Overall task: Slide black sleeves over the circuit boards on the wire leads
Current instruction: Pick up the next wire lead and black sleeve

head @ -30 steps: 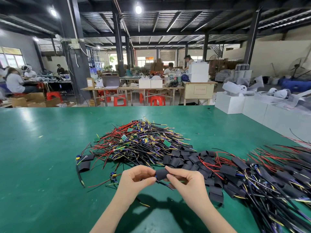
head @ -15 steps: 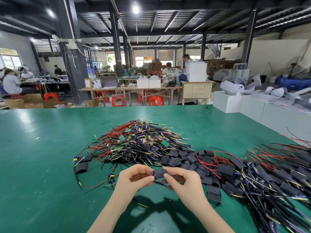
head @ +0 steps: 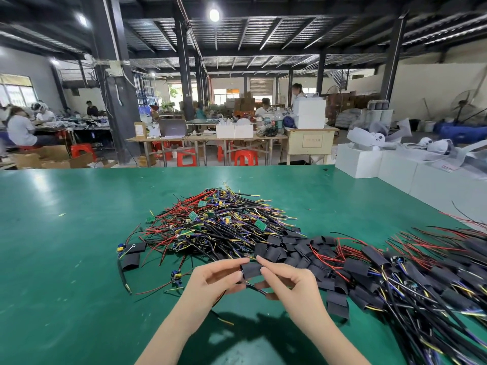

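Observation:
Above the green table (head: 66, 259), my left hand (head: 214, 281) and my right hand (head: 287, 284) pinch one black sleeve (head: 251, 270) between thumbs and forefingers. Thin wires run out below the sleeve between both hands. Whatever is inside the sleeve is hidden. Behind the hands lies a pile of bare wire leads with small green circuit boards (head: 210, 222). To the right spreads a heap of sleeved leads (head: 395, 272). Loose black sleeves (head: 276, 250) lie between the two piles.
Two more black sleeves (head: 131, 259) and a stray lead (head: 176, 275) lie left of my hands. White boxes (head: 395, 169) stand along the table's far right edge. Other tables, red stools and seated people fill the hall beyond.
Both hands keep pinching the same sleeve, and their fingers have shifted slightly along it. The piles have not moved.

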A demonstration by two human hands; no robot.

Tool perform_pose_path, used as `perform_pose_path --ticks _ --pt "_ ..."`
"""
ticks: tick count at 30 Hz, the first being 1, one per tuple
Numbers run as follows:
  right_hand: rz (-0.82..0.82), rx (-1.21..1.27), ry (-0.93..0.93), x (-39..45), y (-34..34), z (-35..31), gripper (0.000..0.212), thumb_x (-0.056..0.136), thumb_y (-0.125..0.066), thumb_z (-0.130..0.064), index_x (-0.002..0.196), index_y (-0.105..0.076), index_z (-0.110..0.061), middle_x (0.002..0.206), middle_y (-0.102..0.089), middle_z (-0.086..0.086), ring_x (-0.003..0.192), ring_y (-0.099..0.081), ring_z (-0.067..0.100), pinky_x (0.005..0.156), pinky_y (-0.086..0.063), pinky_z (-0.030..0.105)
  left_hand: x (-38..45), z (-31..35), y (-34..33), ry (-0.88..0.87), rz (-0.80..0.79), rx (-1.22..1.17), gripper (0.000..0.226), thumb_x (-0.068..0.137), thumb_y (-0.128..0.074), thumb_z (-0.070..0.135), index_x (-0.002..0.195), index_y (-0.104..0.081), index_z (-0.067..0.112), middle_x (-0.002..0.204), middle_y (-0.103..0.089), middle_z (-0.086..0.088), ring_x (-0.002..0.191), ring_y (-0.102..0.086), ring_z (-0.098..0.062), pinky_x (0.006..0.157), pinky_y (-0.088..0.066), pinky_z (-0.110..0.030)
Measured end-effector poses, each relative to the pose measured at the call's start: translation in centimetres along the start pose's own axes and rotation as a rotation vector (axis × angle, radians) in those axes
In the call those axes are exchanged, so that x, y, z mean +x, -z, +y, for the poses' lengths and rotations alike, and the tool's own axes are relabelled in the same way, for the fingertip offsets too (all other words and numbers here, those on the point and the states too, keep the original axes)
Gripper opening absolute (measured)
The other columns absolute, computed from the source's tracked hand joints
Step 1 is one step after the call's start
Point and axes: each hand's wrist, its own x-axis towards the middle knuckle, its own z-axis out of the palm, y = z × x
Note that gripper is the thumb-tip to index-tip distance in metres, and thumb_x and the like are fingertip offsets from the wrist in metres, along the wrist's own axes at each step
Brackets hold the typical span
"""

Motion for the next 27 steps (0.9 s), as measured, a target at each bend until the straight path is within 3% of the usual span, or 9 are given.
perform_pose_path --ticks 7,10,16,22,27 --pt "0.012 -0.153 0.115 -0.1 -0.2 0.8 0.037 0.09 -0.063 -0.009 0.087 -0.075 -0.044 0.08 -0.073 -0.004 0.061 -0.07 0.016 0.059 -0.056 0.04 0.0 -0.2 0.0 -0.002 0.021 -0.024 0.026 0.084 -0.072 0.015 0.109 -0.074 0.017 0.111 -0.072 -0.013 0.1 -0.069 -0.024 0.081 -0.055 -0.027" --pt "-0.004 -0.202 0.175 0.0 -0.2 1.1 0.039 0.091 -0.062 -0.01 0.09 -0.074 -0.047 0.076 -0.071 -0.007 0.059 -0.069 0.013 0.056 -0.053 0.036 0.0 -0.2 -0.2 0.008 0.039 -0.046 0.027 0.08 -0.07 0.015 0.106 -0.076 0.019 0.109 -0.073 -0.011 0.098 -0.07 -0.021 0.078 -0.055 -0.025" --pt "-0.001 -0.282 0.268 0.0 0.0 0.8 0.034 0.089 -0.065 -0.009 0.09 -0.075 -0.042 0.081 -0.07 -0.014 0.062 -0.069 0.01 0.056 -0.053 0.031 0.1 -0.1 -0.4 0.031 0.074 -0.094 0.028 0.072 -0.072 0.019 0.099 -0.078 0.018 0.106 -0.074 -0.011 0.093 -0.071 -0.017 0.071 -0.055 -0.022" --pt "0.037 -0.427 0.459 0.3 0.4 -0.2 0.022 0.086 -0.067 -0.016 0.107 -0.074 -0.021 0.078 -0.061 -0.019 0.059 -0.059 0.008 0.059 -0.049 0.023 0.3 -0.2 -0.4 0.034 0.119 -0.127 0.023 0.069 -0.071 0.019 0.09 -0.08 0.017 0.097 -0.076 -0.011 0.082 -0.071 -0.014 0.064 -0.055 -0.022" --pt "0.071 -0.436 0.524 0.0 0.1 -0.1 0.024 0.085 -0.066 -0.025 0.107 -0.074 -0.023 0.078 -0.061 -0.017 0.056 -0.051 0.004 0.057 -0.046 0.02 0.3 -0.2 0.0 0.028 0.105 -0.22 0.022 0.066 -0.072 0.012 0.086 -0.079 0.006 0.093 -0.075 -0.017 0.077 -0.072 -0.019 0.059 -0.054 -0.022"
